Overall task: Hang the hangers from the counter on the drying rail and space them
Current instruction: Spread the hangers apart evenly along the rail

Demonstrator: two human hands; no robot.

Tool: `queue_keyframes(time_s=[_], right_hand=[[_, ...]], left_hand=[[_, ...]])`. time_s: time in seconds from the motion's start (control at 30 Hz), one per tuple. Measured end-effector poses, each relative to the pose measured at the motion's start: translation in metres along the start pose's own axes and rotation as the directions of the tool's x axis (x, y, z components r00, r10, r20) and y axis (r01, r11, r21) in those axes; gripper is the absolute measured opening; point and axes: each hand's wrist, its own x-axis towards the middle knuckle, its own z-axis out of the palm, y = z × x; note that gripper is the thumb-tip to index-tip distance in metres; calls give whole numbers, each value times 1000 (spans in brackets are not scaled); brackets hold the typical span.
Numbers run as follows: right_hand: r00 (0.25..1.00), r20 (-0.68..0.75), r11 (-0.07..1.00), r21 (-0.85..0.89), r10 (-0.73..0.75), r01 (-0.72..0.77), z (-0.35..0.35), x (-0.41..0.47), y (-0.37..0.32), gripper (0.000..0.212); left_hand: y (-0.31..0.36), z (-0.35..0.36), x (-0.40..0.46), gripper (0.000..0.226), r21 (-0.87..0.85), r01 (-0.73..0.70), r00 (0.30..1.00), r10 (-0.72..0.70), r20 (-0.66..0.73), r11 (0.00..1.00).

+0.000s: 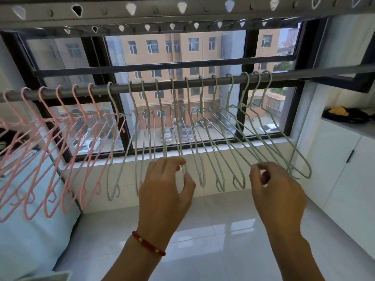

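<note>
Head view. You are reaching both hands up to the row of hangers on the drying rail (182, 84), which is running left to right across the window (182, 57) and rising slightly toward the right.

Edges and room: six pink hangers (50, 151) are crowding the left end of the rail, their lower ends overlapping above a pale blue cushion (30, 230). White hangers (142, 138) are hanging in the middle and green hangers (253, 134) to the right, the last two hooks sitting close together. Bare rail is showing beyond them toward the white cabinet (334, 169). A perforated bar (182, 9) is crossing overhead.

Surface and room: glossy white floor tiles (213, 230) are lying below your arms. A dark bundle with a yellow patch (345, 114) is resting on the cabinet top at right.

Hanger direction: every hook is over the rail, and each hanger's long axis is running from the window back toward you, near ends dipping down.

Grip: your left hand (164, 191), with a red bead bracelet (149, 243) at the wrist, is curling fingers and thumb round the near end of a white hanger. Your right hand (278, 193) is pinching narrowly at the lower wire of a green hanger.
</note>
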Motion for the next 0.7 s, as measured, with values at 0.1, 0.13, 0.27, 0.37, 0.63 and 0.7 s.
queue_keyframes(time_s=[0.1, 0.13, 0.27, 0.37, 0.63, 0.7], right_hand=[[999, -7, 999, -10, 54, -54, 0, 5, 2, 23], [998, 0, 998, -26, 62, -62, -1, 5, 2, 25], [997, 39, 994, -91, 65, -62, -4, 7, 6, 30], [996, 80, 989, -145, 49, -37, -5, 10, 12, 36], [968, 252, 965, -255, 3, 64, -19, 24, 35, 37], [953, 303, 961, -258, -14, 96, -21, 28, 38, 33]], left_hand=[[4, 6, 5, 22, -32, -59, 998, 60, 26, 998], [6, 8, 6, 23, -53, -69, 997, 71, 35, 996], [20, 23, 4, 23, -131, -102, 990, 113, 79, 986], [36, 36, 1, 23, -141, -100, 990, 112, 80, 985], [82, 70, 0, 25, 76, -54, 999, 54, 5, 996], [90, 74, 1, 25, 114, -41, 999, 43, -12, 993]])
